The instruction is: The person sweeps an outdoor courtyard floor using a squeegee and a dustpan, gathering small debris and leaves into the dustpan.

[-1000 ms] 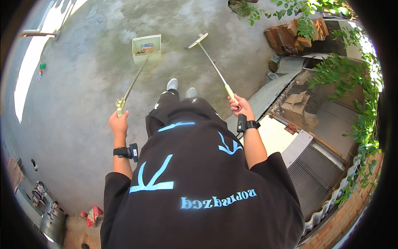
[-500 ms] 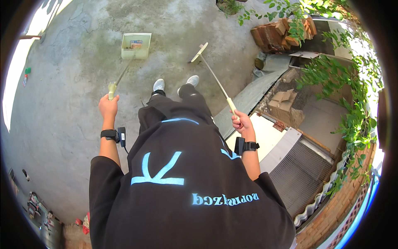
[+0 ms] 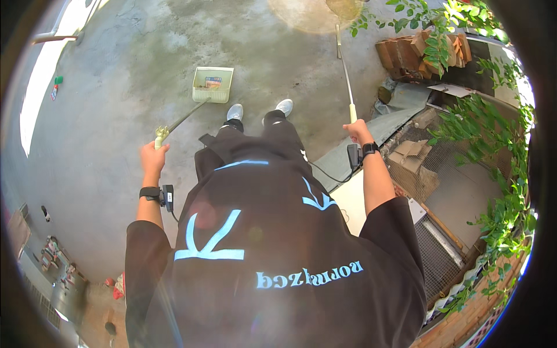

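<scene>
Dustpan [image 3: 221, 94] slants forward-right, sweeper [image 3: 346, 76] points forward, gripped in left and right hands [image 3: 153, 156] [image 3: 358, 131].

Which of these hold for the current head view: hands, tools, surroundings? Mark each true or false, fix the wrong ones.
1. The left hand grips the handle of a dustpan. True.
2. The right hand is empty. False: it grips a long-handled tool.
3. The dustpan is dark red. False: it is pale, whitish green.
4. The tool's head points away from the person's body. True.
5. The leafy branches hang on the left of the picture. False: they are on the right.
6. Both shoes are light-coloured. True.
</scene>
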Demonstrator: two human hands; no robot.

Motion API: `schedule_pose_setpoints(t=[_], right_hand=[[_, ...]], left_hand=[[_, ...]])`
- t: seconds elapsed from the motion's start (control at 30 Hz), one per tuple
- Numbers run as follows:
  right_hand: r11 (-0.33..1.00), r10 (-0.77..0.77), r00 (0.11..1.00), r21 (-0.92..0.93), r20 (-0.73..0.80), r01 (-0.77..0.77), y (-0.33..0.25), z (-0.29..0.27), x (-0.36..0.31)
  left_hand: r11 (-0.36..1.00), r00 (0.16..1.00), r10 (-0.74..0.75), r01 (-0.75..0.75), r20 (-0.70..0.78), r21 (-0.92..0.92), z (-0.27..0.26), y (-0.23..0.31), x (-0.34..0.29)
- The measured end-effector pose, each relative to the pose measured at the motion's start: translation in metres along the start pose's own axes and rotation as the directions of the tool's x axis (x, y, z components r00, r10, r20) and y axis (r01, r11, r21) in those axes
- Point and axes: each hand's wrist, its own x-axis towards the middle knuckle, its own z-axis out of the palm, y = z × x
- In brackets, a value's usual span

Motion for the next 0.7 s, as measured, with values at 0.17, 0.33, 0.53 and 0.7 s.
schedule_pose_setpoints(t=[0.17,0.33,0.53,0.7], right_hand=[[0.941,-0.002,1.000,-0.339,0.027,0.011,-0.032,-0.002,-0.033],[0.906,0.047,0.988,-0.423,0.148,0.020,0.026,0.009,-0.052],[0.981,-0.055,0.964,-0.166,0.261,0.101,0.084,-0.106,-0.081],[0.965,-0.170,0.984,-0.195,0.043,0.175,0.109,-0.133,-0.090]], left_hand=[[0.966,0.990,-0.137,0.144,0.045,-0.217,-0.004,0.015,-0.028],[0.972,0.988,-0.151,0.156,0.046,-0.173,0.012,0.034,-0.028],[0.983,0.996,-0.084,0.090,0.042,-0.161,0.016,0.034,-0.008],[0.982,0.998,-0.056,0.053,-0.012,-0.181,0.006,0.047,-0.008]])
